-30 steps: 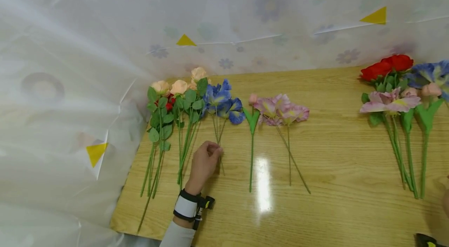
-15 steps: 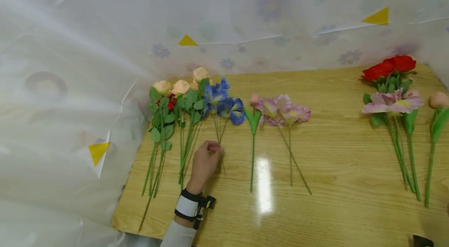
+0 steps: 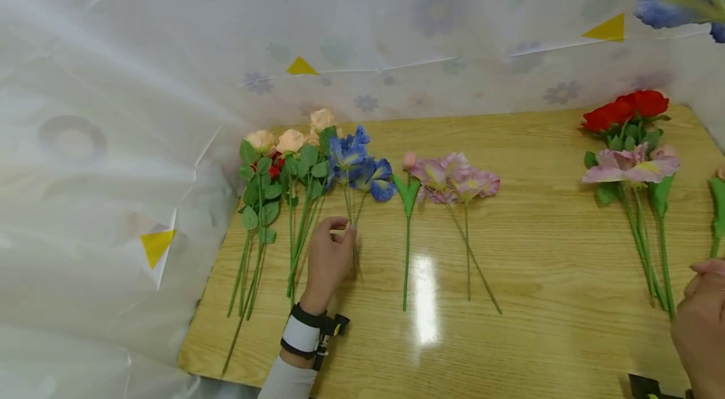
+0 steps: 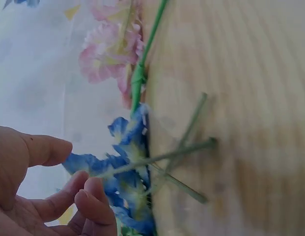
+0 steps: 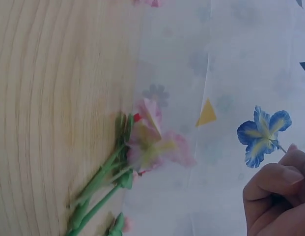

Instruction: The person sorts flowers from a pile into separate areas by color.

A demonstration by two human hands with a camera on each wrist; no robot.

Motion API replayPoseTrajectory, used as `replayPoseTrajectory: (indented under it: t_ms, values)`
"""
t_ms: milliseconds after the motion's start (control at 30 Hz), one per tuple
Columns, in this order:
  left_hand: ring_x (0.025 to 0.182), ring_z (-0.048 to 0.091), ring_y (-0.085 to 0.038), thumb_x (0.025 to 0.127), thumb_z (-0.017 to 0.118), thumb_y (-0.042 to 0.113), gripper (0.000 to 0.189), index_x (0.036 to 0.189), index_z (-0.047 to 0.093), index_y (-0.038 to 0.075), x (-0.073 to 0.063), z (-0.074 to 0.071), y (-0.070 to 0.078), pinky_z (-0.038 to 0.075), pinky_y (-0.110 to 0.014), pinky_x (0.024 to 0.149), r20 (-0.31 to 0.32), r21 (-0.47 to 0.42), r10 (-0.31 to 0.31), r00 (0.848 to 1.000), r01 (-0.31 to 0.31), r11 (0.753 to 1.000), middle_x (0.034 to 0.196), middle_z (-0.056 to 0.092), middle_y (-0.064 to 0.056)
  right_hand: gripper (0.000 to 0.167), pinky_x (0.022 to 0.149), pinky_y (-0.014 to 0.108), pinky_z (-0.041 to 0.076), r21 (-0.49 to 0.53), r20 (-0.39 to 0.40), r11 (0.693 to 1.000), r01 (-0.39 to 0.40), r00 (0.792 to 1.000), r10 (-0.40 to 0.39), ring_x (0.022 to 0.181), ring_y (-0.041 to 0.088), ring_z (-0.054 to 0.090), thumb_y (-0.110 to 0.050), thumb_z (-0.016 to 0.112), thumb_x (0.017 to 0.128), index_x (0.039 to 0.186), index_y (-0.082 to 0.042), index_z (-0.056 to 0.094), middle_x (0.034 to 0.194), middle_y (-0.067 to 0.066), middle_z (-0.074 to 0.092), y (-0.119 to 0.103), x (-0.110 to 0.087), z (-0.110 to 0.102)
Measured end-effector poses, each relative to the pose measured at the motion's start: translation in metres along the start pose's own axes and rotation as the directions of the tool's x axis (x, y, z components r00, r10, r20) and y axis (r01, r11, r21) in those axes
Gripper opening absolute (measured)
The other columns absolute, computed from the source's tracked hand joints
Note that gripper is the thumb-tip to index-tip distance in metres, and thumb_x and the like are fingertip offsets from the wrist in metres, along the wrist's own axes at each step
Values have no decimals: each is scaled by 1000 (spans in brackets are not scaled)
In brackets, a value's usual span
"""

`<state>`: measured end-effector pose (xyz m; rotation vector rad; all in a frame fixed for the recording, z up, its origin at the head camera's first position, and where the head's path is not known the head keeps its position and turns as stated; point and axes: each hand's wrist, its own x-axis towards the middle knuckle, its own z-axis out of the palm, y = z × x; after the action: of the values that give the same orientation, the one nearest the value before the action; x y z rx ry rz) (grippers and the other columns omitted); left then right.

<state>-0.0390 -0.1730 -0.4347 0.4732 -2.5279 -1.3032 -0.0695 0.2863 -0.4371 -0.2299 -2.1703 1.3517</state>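
Observation:
Near the left, my left hand [image 3: 331, 255] is over the stems of the blue irises [image 3: 362, 163]. Its thumb and fingertips are parted in the left wrist view, with an iris stem [image 4: 157, 158] beside the fingertips; I see no pinch on it. My right hand [image 3: 702, 323], at the right edge, has curled fingers that hold a blue iris [image 5: 263, 135] by its stem. That bloom is raised above the table, at the upper right of the head view. Next to this hand lies a pink tulip [image 3: 718, 207], cut off by the frame.
Peach roses [image 3: 291, 141] lie left of the irises. A single tulip [image 3: 408, 197] and pink-purple irises [image 3: 455, 177] lie mid-table [image 3: 555, 248]. Toward the right are red flowers [image 3: 625, 109] and a pink-purple iris [image 3: 631, 166]. A white patterned sheet [image 3: 396, 9] rises behind the table.
My right hand has come into view from the right, and the blue iris has been lifted off the right-hand group. My left hand has risen slightly, its thumb and fingers parting from the stems.

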Motion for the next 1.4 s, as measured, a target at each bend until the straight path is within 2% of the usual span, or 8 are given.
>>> replayPoseTrajectory:
  t_ms: [133, 367, 500, 667, 867, 1000, 1167, 1400]
  values:
    - [87, 65, -26, 103, 66, 23, 27, 121, 67, 3, -1, 1, 14, 52, -29, 70, -20, -23, 100, 995, -100, 995, 115, 65, -14, 32, 47, 14, 23, -82, 71, 997, 0, 997, 6, 43, -1, 27, -20, 32, 113, 96, -44, 44, 58, -19, 35, -16, -11, 10]
    - [93, 65, -25, 104, 62, 21, 23, 120, 67, 5, -8, 14, 50, 53, -27, 76, 55, -135, 242, 969, -233, 963, 114, 66, -13, 27, 43, 18, 28, 95, 168, 995, 44, 984, -59, 47, -1, 37, -14, 37, 112, 98, -30, 53, 62, -12, 43, -40, -32, 37]
    - [94, 68, -23, 105, 61, 21, 23, 120, 68, 5, -13, 25, 68, 56, -28, 79, 135, -192, 293, 947, -265, 945, 112, 69, -11, 27, 40, 23, 24, 240, 217, 966, 94, 965, -148, 46, 1, 35, -5, 37, 110, 98, -16, 58, 63, -11, 43, -46, -45, 51]
    - [98, 70, -21, 106, 59, 25, 25, 123, 68, 9, -23, 37, 87, 57, -29, 87, 298, -309, 308, 904, -213, 927, 113, 73, -7, 22, 39, 18, 24, 379, 259, 904, 196, 916, -307, 47, -1, 33, 10, 35, 106, 96, 13, 54, 63, -9, 42, -56, -66, 72]
    - [105, 71, -21, 108, 55, 22, 29, 131, 66, 9, -34, 49, 102, 57, -29, 94, 454, -464, 356, 817, -125, 877, 125, 72, -10, 22, 42, 15, 28, 402, 364, 894, 200, 860, -357, 51, -3, 34, 17, 37, 103, 94, 8, 55, 64, -7, 40, -72, -96, 88]
    - [107, 71, -18, 108, 55, 20, 33, 138, 62, 8, -39, 56, 109, 56, -29, 97, 501, -544, 358, 788, -34, 838, 130, 70, -16, 22, 44, 15, 29, 437, 423, 880, 187, 820, -384, 51, -2, 33, 18, 39, 101, 96, 5, 55, 65, -5, 39, -77, -113, 96]
    - [103, 71, -10, 108, 55, 19, 34, 136, 63, 1, -44, 62, 113, 58, -34, 97, 502, -620, 342, 795, 55, 783, 123, 70, -25, 21, 46, 14, 29, 485, 469, 854, 187, 769, -434, 53, -2, 30, 19, 39, 101, 98, 4, 54, 66, -5, 38, -80, -125, 103]
    - [90, 69, -2, 107, 56, 19, 30, 126, 66, -2, -42, 53, 109, 61, -40, 86, 448, -617, 341, 826, 10, 787, 106, 70, -31, 19, 48, 12, 32, 368, 584, 894, 257, 684, -437, 58, -9, 30, 10, 51, 101, 114, -3, 57, 72, -14, 41, -79, -114, 98]
